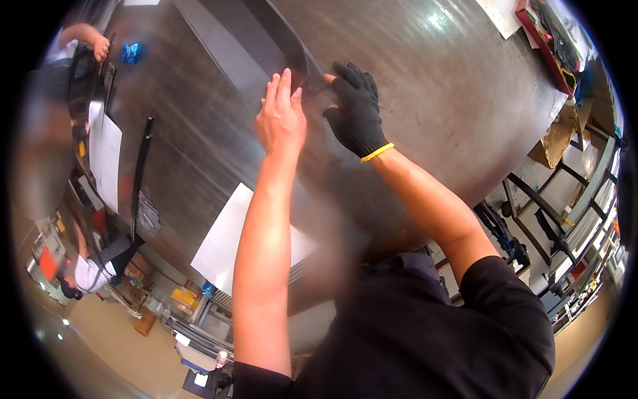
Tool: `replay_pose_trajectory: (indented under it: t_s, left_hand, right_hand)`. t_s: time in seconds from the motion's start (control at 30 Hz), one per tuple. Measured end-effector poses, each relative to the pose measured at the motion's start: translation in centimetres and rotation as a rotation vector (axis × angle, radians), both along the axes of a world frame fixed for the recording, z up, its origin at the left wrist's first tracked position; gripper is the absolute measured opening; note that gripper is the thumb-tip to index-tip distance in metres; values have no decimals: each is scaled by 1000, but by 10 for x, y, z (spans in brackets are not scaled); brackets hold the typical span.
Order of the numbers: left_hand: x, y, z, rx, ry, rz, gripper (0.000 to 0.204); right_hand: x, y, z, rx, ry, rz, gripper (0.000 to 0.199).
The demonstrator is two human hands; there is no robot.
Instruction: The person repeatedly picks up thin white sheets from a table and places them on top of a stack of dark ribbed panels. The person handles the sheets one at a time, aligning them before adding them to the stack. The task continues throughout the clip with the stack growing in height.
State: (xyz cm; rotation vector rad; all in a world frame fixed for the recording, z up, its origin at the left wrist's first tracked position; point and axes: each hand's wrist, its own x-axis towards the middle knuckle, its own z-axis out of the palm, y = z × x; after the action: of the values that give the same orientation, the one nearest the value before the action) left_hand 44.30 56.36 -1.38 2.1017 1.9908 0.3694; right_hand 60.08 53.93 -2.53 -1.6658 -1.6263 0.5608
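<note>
A long dark grey channel-shaped piece with raised sides (249,46) lies on the dark metal table (425,133), running away to the far left. My bare left hand (282,120) rests flat over its near end, fingers stretched out. Beside the near right corner of the piece is my right hand (357,106), in a black knitted glove with a yellow cuff. Bare skin shows at its index finger and thumb, which stand apart. Whether the right fingertips touch the piece, I cannot tell.
White sheets (222,229) lie under my left forearm, and another sheet (105,156) at the left. Near it are a black strip (141,176) and a crumpled blue wrapper (130,53). Another person's hand (100,48) is at far left. A red tray (545,46) sits far right.
</note>
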Motion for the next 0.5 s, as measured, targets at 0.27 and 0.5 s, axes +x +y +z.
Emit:
replay_pose_trajectory:
  t_s: [0.27,0.5]
  left_hand:
    - [-7,4,2,-80,-90,18,39]
    - [-5,8,13,-102,-135,44,43]
  right_hand:
    - [1,14,-5,-39,285,30,46]
    - [-5,21,3,-130,402,-57,31]
